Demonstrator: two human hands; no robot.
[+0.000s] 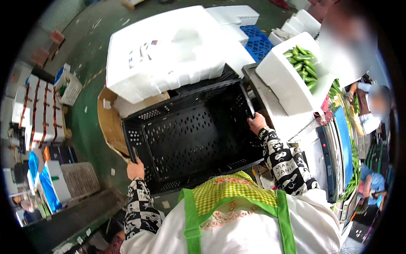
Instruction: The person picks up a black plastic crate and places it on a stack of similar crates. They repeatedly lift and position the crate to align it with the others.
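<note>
A black perforated plastic crate (190, 136) with nothing in it is in front of me, at the centre of the head view. My left hand (135, 170) grips the rim of its left short end. On the right short end, my right hand (257, 123) is closed round the rim. Just beyond the crate's far side stands a large white foam box (165, 50). Part of another black crate shows between the two. To the right, a tilted white foam box (282, 76) holds green cucumbers (303, 68).
An open cardboard box (112, 127) stands left of the crate. A metal table (296, 127) on the right bears a machine with a blue top (342, 143). A blue plastic pallet (255, 41) lies beyond. Several people are at the right. Strapped white boxes (42, 111) are stacked far left.
</note>
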